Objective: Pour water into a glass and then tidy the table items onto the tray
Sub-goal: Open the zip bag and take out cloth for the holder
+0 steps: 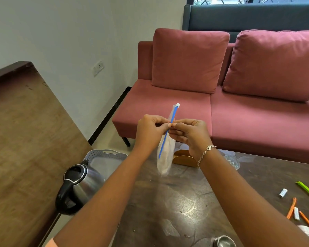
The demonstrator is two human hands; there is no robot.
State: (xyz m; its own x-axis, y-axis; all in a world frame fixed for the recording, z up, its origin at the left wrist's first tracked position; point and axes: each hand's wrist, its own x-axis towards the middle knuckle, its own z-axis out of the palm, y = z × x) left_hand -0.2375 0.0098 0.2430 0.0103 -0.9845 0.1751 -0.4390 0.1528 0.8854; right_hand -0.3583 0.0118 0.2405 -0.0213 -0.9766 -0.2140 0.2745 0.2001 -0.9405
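Both hands hold a clear plastic zip bag (pixel 165 157) with a blue seal strip above the dark table (pixel 177 202). My left hand (pixel 150 131) and my right hand (pixel 189 132) pinch the blue strip between fingertips from either side; the bag hangs down below them. A steel kettle (pixel 78 186) with a black handle stands at the table's left edge. Behind it sits a grey perforated tray (pixel 105 157). A clear glass (pixel 233 161) stands behind my right forearm, partly hidden.
A wooden napkin holder (pixel 183 158) stands behind the bag. A green clip (pixel 306 189), orange clips (pixel 292 207) and small white tubes (pixel 283 193) lie at the right. A steel cup (pixel 224 241) is at the bottom edge. A pink sofa (pixel 221 104) faces the table; a wooden counter (pixel 25 131) stands left.
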